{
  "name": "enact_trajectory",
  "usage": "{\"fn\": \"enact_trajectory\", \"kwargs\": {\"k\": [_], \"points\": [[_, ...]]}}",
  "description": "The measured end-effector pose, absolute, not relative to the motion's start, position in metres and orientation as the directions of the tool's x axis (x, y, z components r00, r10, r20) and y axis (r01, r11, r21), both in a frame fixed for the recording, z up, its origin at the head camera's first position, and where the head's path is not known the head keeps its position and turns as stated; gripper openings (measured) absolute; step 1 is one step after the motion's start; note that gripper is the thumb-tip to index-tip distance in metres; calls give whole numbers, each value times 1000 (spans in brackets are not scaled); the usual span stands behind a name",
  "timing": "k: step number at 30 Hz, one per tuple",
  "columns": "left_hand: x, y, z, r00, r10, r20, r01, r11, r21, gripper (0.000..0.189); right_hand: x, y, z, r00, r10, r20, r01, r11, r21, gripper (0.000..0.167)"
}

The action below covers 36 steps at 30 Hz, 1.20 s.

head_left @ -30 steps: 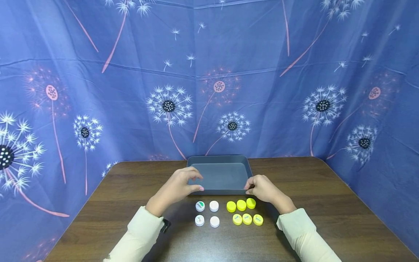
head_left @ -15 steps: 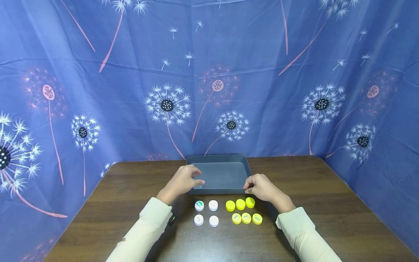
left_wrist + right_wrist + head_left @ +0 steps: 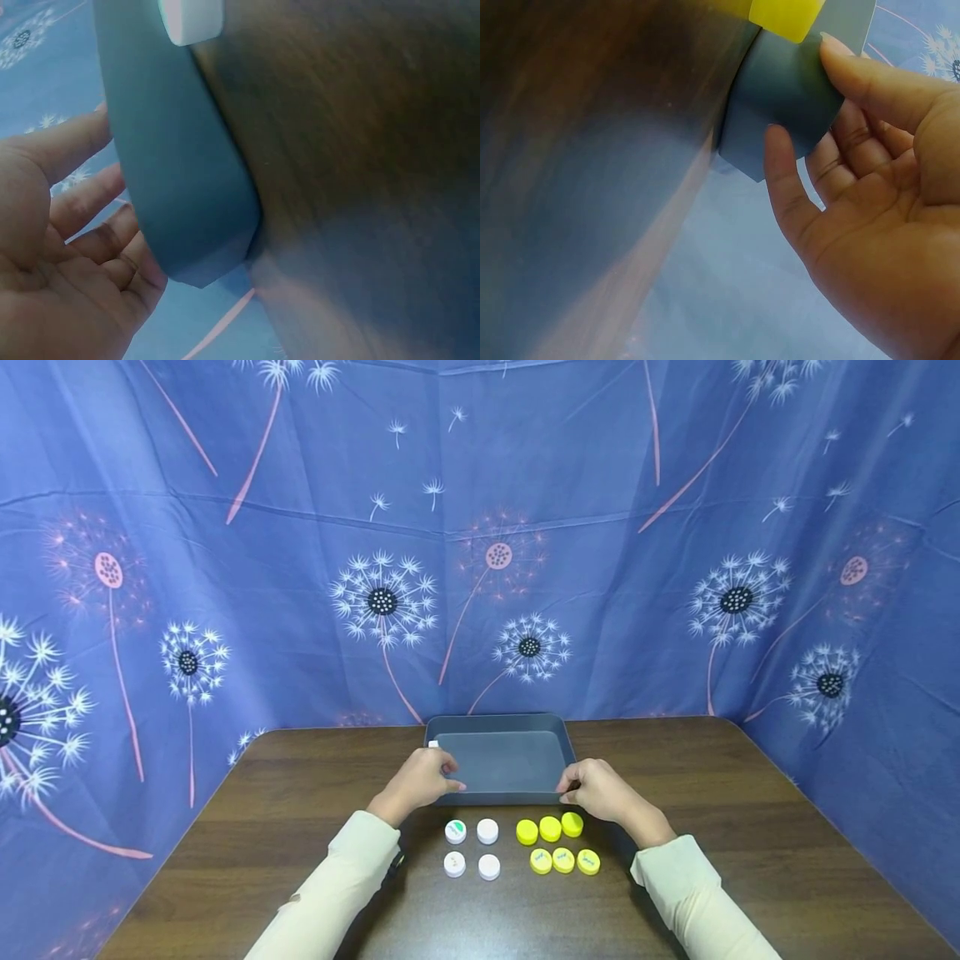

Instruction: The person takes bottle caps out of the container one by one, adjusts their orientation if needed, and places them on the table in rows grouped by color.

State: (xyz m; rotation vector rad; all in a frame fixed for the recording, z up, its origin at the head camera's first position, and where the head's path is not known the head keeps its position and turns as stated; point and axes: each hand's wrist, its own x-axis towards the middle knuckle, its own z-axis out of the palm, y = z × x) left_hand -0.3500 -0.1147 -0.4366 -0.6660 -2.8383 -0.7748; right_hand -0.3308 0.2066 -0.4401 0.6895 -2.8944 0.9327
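Note:
A dark grey rectangular tray [image 3: 495, 797] stands at the back of the table. At its front right corner my right hand [image 3: 606, 791] pinches the rim between thumb and fingers. My left hand [image 3: 416, 779] is over the front left corner, fingers loosely bent, thumb tip right at the front rim. The left wrist view shows its fingers [image 3: 90, 199] spread along the tray's edge. Just above the knuckles, a small white thing [image 3: 433, 744] shows at the tray's left side, partly hidden. Before the tray lie white caps [image 3: 487, 831] and yellow caps [image 3: 551, 829].
The caps sit in two rows, white ones to the left and several yellow ones to the right, on the brown wooden table [image 3: 300, 827]. Some tops carry printing. A blue dandelion-print curtain [image 3: 300, 635] hangs behind and beside the table.
My left hand has shifted slightly, and the white thing above its knuckles has come into sight. A pale spot by its thumb no longer shows. The right hand stays at the tray corner.

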Motion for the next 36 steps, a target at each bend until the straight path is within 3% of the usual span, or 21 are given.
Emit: {"fn": "enact_trajectory", "kwargs": {"k": [18, 31, 36], "points": [[-357, -116, -436, -896, 420, 146, 440, 789, 429, 20, -330, 205, -441, -895, -415, 164, -432, 715, -549, 15], [-361, -112, -440, -896, 414, 163, 444, 809, 384, 10, -331, 206, -439, -894, -413, 171, -437, 726, -532, 15], [-360, -110, -441, -906, 391, 160, 422, 822, 383, 14, -330, 207, -439, -899, -406, 166, -428, 727, -537, 15]]}}
